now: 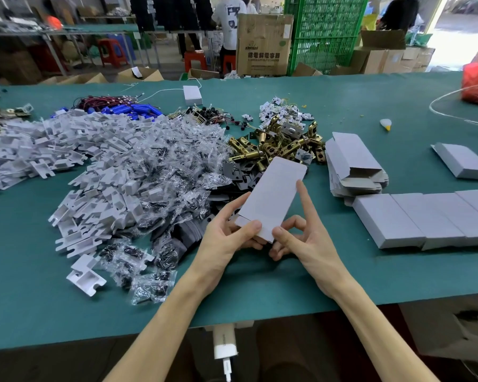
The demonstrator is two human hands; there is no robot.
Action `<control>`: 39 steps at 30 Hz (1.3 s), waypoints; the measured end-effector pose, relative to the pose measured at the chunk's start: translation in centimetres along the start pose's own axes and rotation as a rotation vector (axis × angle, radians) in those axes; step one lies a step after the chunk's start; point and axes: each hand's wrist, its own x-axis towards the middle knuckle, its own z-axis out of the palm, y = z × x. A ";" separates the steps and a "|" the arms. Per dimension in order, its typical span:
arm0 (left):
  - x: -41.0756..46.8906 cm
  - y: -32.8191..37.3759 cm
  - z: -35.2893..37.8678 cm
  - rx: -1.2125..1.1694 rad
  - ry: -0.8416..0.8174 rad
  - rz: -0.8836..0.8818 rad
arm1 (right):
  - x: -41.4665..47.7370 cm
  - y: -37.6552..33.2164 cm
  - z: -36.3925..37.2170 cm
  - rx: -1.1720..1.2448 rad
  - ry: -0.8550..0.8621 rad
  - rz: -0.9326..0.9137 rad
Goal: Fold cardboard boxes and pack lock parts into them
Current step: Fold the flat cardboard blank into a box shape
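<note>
While the table (370, 271) lies heaped with loose parts, most of the job looks to be ahead. Across its left half spread white trays (66, 150) and clear bags (163, 166) of small dark hardware, in great number and unpacked. On the right a row of closed boxes (425, 219) lies side by side, and a lone box (461, 164) lies apart behind them. I take these as done, though whether they hold parts cannot be seen. Just behind the row sits a stack of flat blanks (353, 166), not yet folded. Brass latches (276, 144) and grey plates (240, 175) are piled in the middle.

Above the plates both hands hold one carton (273, 194), tilted away to the right. The left hand (224, 238) grips its near end, thumb on top and fingers beneath. The right hand (307, 244) pinches the same end with its thumb, index finger straight along the right edge. The far flap stands out unfolded — so this carton seems mid-fold, with nothing packed in it yet, as far as I can judge.
</note>
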 end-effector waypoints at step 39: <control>0.1 -0.3 -0.3 -0.017 0.036 -0.015 | 0.3 -0.1 0.0 -0.080 -0.033 0.007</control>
